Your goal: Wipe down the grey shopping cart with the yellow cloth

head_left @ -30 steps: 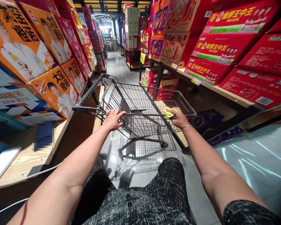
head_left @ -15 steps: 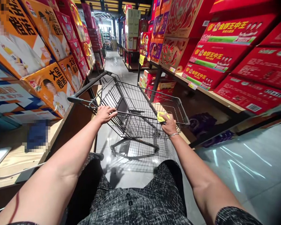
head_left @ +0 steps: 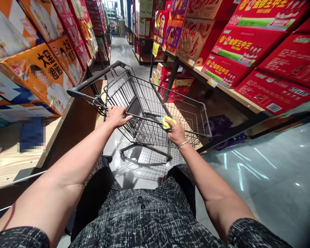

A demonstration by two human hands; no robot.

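Note:
A dark wire shopping cart [head_left: 155,103] stands in the aisle before me, its basket holding nothing that I can see. My left hand [head_left: 116,116] is closed over the near rim of the cart, close to its left corner. My right hand [head_left: 176,131] presses a yellow cloth [head_left: 167,122] against the same rim, near its middle, fingers curled around the cloth. A thin bracelet sits on my right wrist.
Orange and red gift boxes [head_left: 45,77] line the wooden shelf [head_left: 7,162] on the left. Red cartons [head_left: 250,44] fill the right shelf, with more boxes [head_left: 174,86] under it. A glossy grey floor [head_left: 260,179] runs down the aisle. A white cable [head_left: 28,176] hangs at the left shelf edge.
My right hand slid the yellow cloth leftward along the cart's rim, from the right corner toward the middle. The left hand stayed on the rim. The view tilted downward.

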